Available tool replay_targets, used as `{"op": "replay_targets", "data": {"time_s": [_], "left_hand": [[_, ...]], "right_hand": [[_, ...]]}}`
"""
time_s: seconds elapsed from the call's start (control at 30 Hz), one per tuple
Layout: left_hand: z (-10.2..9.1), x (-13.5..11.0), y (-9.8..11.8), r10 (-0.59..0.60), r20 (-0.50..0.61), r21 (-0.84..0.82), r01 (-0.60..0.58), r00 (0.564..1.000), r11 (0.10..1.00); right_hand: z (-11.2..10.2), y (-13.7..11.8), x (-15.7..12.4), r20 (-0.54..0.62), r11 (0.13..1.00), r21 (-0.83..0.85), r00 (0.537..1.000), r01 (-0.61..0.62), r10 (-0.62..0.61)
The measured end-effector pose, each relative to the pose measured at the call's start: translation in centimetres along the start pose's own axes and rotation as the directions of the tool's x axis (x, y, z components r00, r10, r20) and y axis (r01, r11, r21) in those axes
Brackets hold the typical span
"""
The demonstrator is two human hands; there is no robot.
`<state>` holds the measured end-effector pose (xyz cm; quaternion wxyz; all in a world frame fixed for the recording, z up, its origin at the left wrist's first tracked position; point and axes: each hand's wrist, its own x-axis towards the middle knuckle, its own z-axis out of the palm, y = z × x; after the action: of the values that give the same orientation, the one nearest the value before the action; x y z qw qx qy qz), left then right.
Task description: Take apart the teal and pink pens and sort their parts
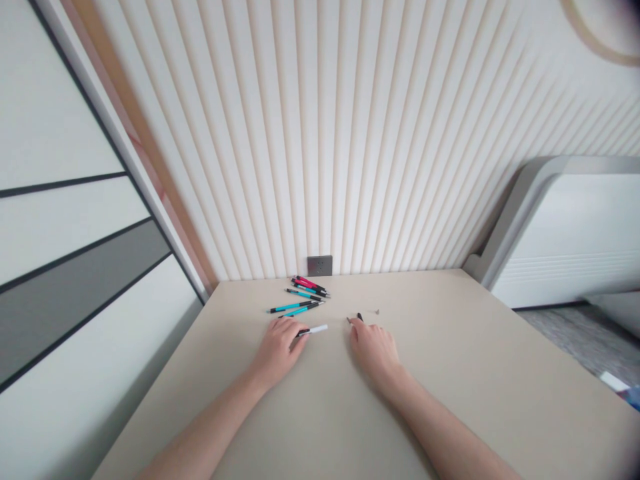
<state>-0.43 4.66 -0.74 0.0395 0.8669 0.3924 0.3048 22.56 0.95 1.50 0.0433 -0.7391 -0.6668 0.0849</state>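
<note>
My left hand point(277, 350) rests on the beige table point(450, 353) and grips a white-and-black marker pen point(314, 330), which sticks out to the right of the fingers. My right hand point(373, 350) pinches a small black pen part point(359, 317) between its fingertips. The part is mostly hidden and too small to identify exactly. Just ahead of my hands lies a loose pile of several teal and pink mechanical pens point(300, 296). A thin grey sliver point(376, 311) lies on the table near my right hand.
The table's far edge meets a ribbed cream wall panel point(320, 167) with a grey wall socket point(319, 265) just behind the pens. A white-and-grey panelled cabinet point(75, 233) stands on the left. A white appliance point(565, 240) and grey carpet point(585, 333) are on the right.
</note>
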Motion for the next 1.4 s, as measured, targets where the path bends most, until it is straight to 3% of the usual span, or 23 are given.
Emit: {"op": "replay_targets", "data": {"time_s": [0.4, 0.6, 0.83, 1.03, 1.27, 1.4], "left_hand": [[-0.1, 0.0, 0.3, -0.014, 0.008, 0.002, 0.014, 1.000, 1.000], [0.0, -0.1, 0.2, -0.036, -0.015, 0.004, 0.036, 0.999, 0.999], [0.3, -0.1, -0.1, -0.112, -0.126, 0.031, 0.117, 0.986, 0.993], [0.2, 0.1, 0.1, -0.111, -0.128, 0.032, 0.116, 0.986, 0.993], [0.2, 0.0, 0.1, -0.075, -0.108, 0.030, 0.079, 0.991, 0.996], [0.3, 0.0, 0.0, -0.069, -0.095, 0.040, 0.073, 0.993, 0.997]], "right_hand": [[0.1, -0.4, -0.5, 0.021, 1.000, -0.017, 1.000, 0.017, -0.017], [-0.2, -0.2, -0.9, -0.028, 1.000, 0.010, 1.000, 0.012, -0.012], [0.9, -1.3, -1.3, -0.104, 0.964, 0.138, 0.971, 0.228, -0.215], [1.5, -3.1, -0.9, -0.101, 0.961, 0.048, 0.959, 0.271, -0.265], [1.1, -2.9, -1.5, -0.112, 0.929, 0.029, 0.924, 0.370, -0.365], [1.5, -3.1, -1.3, -0.110, 0.935, 0.014, 0.930, 0.354, -0.350]]}}
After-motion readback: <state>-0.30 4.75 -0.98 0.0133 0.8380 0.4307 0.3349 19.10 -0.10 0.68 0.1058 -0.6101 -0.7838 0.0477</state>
